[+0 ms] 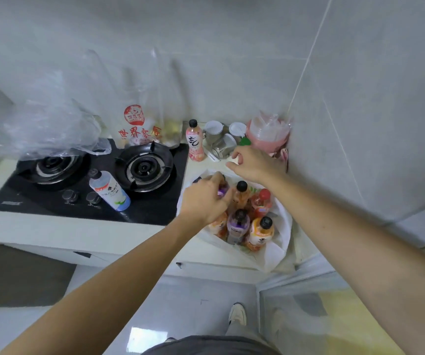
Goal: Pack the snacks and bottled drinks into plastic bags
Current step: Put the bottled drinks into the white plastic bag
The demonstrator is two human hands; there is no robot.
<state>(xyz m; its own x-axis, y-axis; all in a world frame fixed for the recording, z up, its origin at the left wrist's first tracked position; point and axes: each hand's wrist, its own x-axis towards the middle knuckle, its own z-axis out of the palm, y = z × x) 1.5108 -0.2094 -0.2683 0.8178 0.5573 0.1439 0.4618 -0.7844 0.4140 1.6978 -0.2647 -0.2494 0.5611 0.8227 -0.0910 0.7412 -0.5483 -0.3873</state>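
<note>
While left hand (206,198) grips purple bottle (222,191) upright in white bag (280,242) on counter, right hand (253,163) hovers far side, fingers loosely curled, empty; bagged bottles stand caps up

Home kitchen: two-burner gas hob (98,175) set in white counter (52,231), tiled walls (231,60), metal cups (219,139) far right corner.

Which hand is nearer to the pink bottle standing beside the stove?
The right hand. It hovers just to the right of the pink bottle, above the counter. The left hand is lower, over the white bag, gripping a purple bottle.
</note>
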